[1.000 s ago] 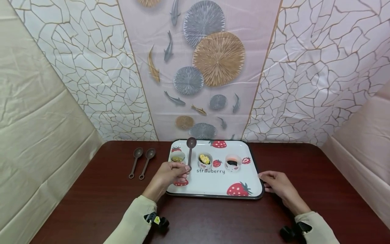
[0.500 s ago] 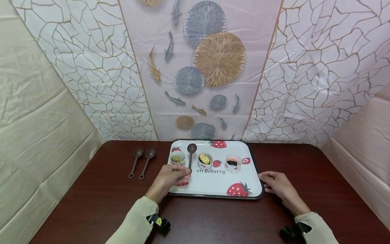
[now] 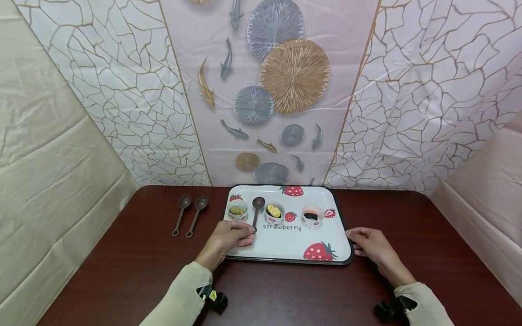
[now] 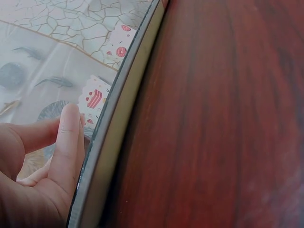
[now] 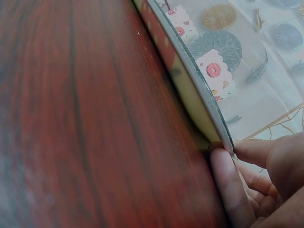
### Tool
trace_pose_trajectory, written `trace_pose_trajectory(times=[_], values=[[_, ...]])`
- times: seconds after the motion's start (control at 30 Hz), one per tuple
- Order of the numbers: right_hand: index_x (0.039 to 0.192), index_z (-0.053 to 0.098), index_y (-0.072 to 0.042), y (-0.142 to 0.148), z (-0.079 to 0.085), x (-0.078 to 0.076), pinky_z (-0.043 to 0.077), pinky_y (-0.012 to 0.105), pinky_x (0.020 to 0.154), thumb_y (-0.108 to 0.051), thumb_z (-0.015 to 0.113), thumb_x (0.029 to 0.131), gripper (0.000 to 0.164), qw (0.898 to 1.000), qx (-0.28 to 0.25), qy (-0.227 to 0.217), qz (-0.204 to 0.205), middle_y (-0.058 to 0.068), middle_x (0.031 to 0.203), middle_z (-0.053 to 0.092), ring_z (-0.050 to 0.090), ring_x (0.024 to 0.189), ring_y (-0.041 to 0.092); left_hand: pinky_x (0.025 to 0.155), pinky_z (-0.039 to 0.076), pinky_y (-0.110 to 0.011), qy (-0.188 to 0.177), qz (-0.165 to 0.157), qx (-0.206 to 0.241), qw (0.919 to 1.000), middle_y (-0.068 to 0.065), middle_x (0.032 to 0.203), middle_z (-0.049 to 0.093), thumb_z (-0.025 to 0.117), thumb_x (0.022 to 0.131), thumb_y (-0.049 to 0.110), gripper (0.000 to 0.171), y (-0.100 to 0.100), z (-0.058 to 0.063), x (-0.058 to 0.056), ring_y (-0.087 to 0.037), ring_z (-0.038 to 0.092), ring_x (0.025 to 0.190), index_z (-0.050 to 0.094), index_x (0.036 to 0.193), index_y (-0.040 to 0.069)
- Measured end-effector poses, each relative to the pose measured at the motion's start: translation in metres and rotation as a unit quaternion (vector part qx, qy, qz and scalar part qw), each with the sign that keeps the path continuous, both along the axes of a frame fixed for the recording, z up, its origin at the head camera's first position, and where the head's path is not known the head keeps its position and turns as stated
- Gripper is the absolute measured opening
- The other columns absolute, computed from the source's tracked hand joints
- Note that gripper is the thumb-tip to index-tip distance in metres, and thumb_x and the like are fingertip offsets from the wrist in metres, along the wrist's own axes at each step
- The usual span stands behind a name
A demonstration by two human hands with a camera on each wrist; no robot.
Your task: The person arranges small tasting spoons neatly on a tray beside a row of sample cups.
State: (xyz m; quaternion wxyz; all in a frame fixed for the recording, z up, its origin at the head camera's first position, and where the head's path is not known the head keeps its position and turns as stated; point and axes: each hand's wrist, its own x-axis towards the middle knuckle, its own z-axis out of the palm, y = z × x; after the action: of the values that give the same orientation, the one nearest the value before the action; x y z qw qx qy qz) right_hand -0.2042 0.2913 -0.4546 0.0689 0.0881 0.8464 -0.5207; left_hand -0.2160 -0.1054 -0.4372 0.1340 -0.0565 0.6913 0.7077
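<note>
My left hand [image 3: 228, 237] pinches the handle end of a dark brown spoon [image 3: 258, 206] between thumb and fingers. Its bowl points away from me, low over the white strawberry-print tray [image 3: 281, 249]. The spoon is between a paper cup with green food [image 3: 238, 217] and one topped with yellow food [image 3: 273, 221]. A third paper cup [image 3: 312, 222], with dark and pink contents, stands farther right on the tray. At the tray's right edge, my right hand [image 3: 373, 246] grips the rim; in the right wrist view its thumb and finger [image 5: 228, 183] meet around the tray's corner.
Two more brown spoons, a left one [image 3: 185, 203] and a right one [image 3: 200, 203], lie side by side on the dark red table [image 3: 122, 262], left of the tray. A patterned cloth backdrop [image 3: 253, 136] hangs right behind the tray, with beige cloth at both sides.
The spoon in my left hand has come lower and a little toward me, its bowl now level with the cups rather than at the tray's far rim. My right hand has stayed at the tray edge.
</note>
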Motion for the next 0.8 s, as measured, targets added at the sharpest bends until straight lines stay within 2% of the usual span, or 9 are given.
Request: trace_pose_trajectory(times=[0.23, 0.8], values=[[0.133, 0.062, 0.013, -0.0007, 0.0008, -0.0003, 0.061, 0.024, 0.069, -0.024, 0.058, 0.11, 0.043, 1.0, -0.003, -0.001, -0.002, 0.014, 0.115, 0.068, 0.061, 0.087, 0.014, 0.077, 0.063, -0.025, -0.003, 0.006, 0.019, 0.9998, -0.013, 0.096, 0.076, 0.065, 0.1, -0.007, 0.018, 0.002, -0.0018, -0.0007, -0.01, 0.073, 0.079, 0.071, 0.115, -0.016], [0.132, 0.063, 0.012, -0.001, 0.0012, 0.0009, 0.061, 0.024, 0.069, -0.023, 0.058, 0.11, 0.042, 1.0, -0.001, 0.002, 0.0, 0.011, 0.113, 0.068, 0.061, 0.087, 0.014, 0.081, 0.063, -0.026, -0.017, 0.001, 0.005, 0.9998, -0.019, 0.104, 0.077, 0.07, 0.097, -0.006, 0.025, 0.0022, -0.0004, 0.0015, -0.014, 0.075, 0.087, 0.069, 0.12, -0.017]])
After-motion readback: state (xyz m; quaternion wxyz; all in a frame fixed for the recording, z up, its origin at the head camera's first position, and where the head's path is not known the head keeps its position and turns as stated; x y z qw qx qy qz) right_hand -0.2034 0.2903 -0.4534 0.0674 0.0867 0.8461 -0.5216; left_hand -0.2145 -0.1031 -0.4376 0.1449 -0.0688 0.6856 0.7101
